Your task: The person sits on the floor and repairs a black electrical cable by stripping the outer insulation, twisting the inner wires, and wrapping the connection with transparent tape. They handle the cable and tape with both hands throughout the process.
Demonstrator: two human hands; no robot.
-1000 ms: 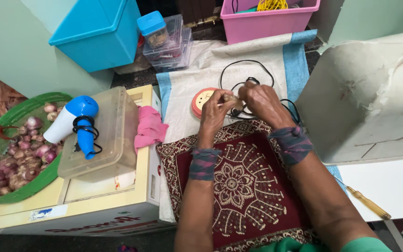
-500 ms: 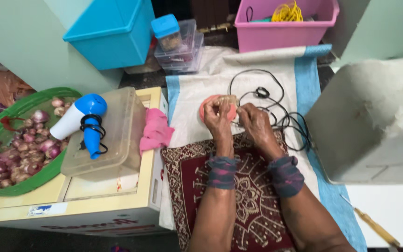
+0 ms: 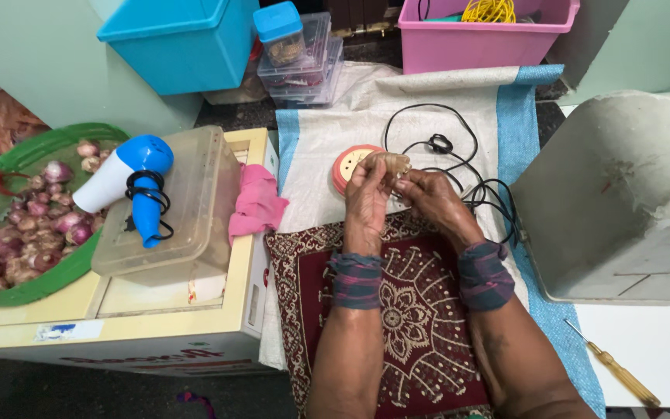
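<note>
My left hand [image 3: 367, 195] and my right hand [image 3: 430, 199] meet over a white woven sack [image 3: 327, 140], both gripping a small brownish part [image 3: 391, 162]. Directly behind the hands lies a round orange and cream disc [image 3: 347, 163], partly hidden by my left fingers. A black cord [image 3: 459, 147] coils on the sack to the right of the hands. Both wrists wear dark knitted cuffs. My forearms rest over a maroon patterned mat [image 3: 397, 310].
At left, a clear lidded box [image 3: 188, 209] carries a blue and white hair dryer [image 3: 129, 182] and a pink cloth [image 3: 256, 206]. A green basket of onions [image 3: 17, 217] sits far left. Blue bin [image 3: 184, 43], pink bin [image 3: 474, 35], grey tub [image 3: 622, 202], yellow-handled screwdriver [image 3: 618, 372].
The view has shifted slightly. My hands stayed together over the sack and now hold the brownish part up in front of the orange disc, fingers working at it.
</note>
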